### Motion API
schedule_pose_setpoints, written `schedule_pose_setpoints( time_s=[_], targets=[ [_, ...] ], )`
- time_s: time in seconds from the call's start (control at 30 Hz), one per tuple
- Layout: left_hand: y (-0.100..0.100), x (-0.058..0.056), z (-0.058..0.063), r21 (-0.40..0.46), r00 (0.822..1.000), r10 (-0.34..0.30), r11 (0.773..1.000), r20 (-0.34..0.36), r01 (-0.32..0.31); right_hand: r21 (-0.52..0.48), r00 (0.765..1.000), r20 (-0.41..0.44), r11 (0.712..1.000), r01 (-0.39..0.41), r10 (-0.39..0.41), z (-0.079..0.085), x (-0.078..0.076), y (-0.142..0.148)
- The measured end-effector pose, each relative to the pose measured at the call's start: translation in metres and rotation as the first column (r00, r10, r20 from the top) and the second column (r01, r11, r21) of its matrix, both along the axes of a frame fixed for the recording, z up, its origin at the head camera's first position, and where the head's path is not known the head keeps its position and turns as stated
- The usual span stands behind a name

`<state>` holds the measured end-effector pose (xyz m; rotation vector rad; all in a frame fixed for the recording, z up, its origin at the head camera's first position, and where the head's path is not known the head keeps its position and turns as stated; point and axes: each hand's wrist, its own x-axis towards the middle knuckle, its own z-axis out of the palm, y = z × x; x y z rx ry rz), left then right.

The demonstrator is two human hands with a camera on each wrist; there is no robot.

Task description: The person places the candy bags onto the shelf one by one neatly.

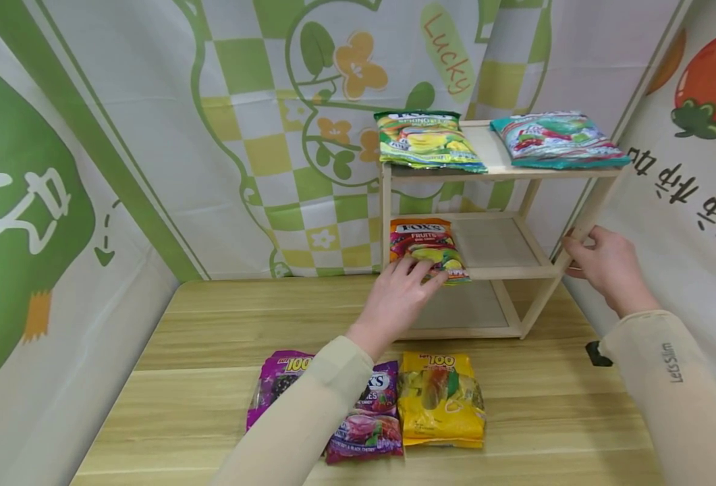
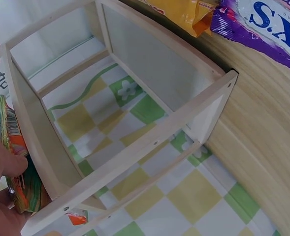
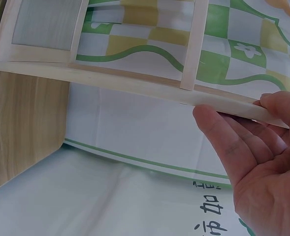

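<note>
My left hand is at the front of the middle tier of a wooden shelf rack. It pinches the lower edge of an orange candy bag marked FOX'S FRUITS, which lies on that tier at its left end. In the left wrist view the thumb presses on the orange candy bag. My right hand grips the rack's right front post, thumb and fingers on either side of the wooden post in the right wrist view.
On the top tier lie a green-yellow candy bag and a teal candy bag. In front of the rack, a magenta bag, a purple bag and a yellow bag lie on the wooden table. Printed curtains stand around it.
</note>
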<state>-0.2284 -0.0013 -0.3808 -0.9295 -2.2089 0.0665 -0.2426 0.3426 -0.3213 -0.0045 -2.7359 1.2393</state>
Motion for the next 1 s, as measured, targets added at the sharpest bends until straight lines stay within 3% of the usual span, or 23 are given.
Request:
schedule_pose_setpoints(
  time_s=[0.3,1.0],
  targets=[
    [0.003,-0.001,0.000,-0.008,1.000,0.021,1.000,-0.006,-0.021,0.011,1.000,-0.009,1.000,-0.001,0.001,0.000,0.001,-0.001],
    [0.014,0.003,0.009,-0.039,0.989,0.144,0.989,0.037,-0.143,0.003,1.000,-0.001,1.000,-0.011,0.011,0.001,0.001,0.002]
  ],
)
